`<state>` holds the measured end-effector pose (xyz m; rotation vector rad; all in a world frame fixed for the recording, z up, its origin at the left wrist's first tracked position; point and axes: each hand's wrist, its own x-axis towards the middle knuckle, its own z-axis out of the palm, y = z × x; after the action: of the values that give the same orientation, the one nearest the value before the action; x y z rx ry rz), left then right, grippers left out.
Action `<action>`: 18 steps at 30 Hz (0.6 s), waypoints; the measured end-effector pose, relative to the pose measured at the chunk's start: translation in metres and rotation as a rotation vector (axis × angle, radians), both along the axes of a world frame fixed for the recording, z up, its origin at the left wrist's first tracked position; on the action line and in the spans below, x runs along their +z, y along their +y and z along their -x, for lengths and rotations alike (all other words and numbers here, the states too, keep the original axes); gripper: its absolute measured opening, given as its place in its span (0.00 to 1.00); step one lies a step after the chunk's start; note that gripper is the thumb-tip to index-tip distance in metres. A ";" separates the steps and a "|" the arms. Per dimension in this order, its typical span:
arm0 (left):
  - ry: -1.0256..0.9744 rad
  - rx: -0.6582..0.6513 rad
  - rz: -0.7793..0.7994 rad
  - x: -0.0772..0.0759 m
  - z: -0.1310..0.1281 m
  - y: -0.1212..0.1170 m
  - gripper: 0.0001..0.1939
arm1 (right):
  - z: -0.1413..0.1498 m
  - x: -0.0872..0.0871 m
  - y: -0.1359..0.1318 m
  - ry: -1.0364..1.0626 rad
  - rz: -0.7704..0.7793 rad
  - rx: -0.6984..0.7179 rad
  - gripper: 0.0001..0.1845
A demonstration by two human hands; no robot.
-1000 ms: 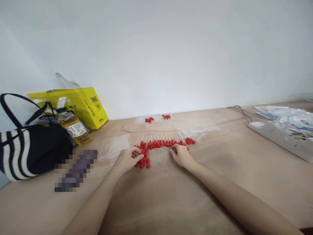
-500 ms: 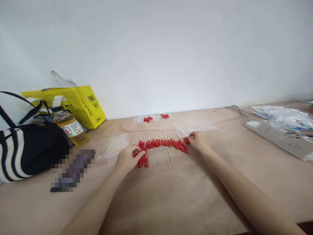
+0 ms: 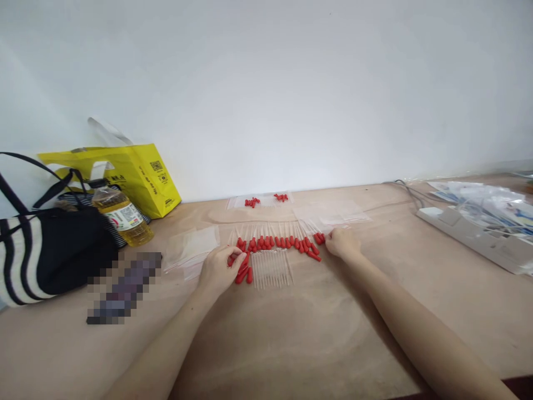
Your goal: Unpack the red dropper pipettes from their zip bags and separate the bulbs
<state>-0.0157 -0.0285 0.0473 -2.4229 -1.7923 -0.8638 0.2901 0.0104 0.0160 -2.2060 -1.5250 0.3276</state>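
Note:
My left hand (image 3: 219,271) is closed, its thumb and fingertips pinching a red rubber bulb in a small pile of loose red bulbs (image 3: 243,275). Thin clear glass droppers with red bulbs (image 3: 283,243) lie in a fanned row, tips pointing to the wall. Just below them is a row of bare clear tubes (image 3: 272,269). At the right end of the fan, my right hand (image 3: 343,243) rests with fingers curled beside the last red bulbs. Whatever its fingertips hold, if anything, is hidden.
Flat clear zip bags (image 3: 194,247) lie left, and another bag with red bulbs (image 3: 252,203) lies near the wall. A dark striped bag, a yellow bag (image 3: 154,183) and an oil bottle (image 3: 125,216) stand left. Right are a white box (image 3: 470,236) and plastic packets (image 3: 495,200).
My right hand has shifted slightly right, off the end bulbs, which now show more fully. My left hand stays almost in place at the loose bulbs.

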 end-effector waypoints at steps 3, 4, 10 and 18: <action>-0.050 -0.030 -0.048 -0.004 -0.005 -0.001 0.09 | 0.005 0.005 -0.001 0.091 -0.034 0.032 0.16; -0.085 -0.053 -0.059 -0.005 -0.009 -0.002 0.10 | 0.009 0.007 -0.003 0.132 -0.047 0.058 0.17; -0.496 -0.231 0.189 -0.014 -0.050 -0.011 0.13 | 0.063 0.007 -0.028 0.729 -0.088 0.415 0.19; -0.902 -0.313 0.468 -0.026 -0.069 -0.016 0.17 | 0.102 -0.002 -0.058 0.716 -0.314 0.635 0.19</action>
<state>0.0530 -0.0444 0.0211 -2.9135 -2.0237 -2.0348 0.1879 -0.0480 0.0140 -1.1230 -1.6413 0.8859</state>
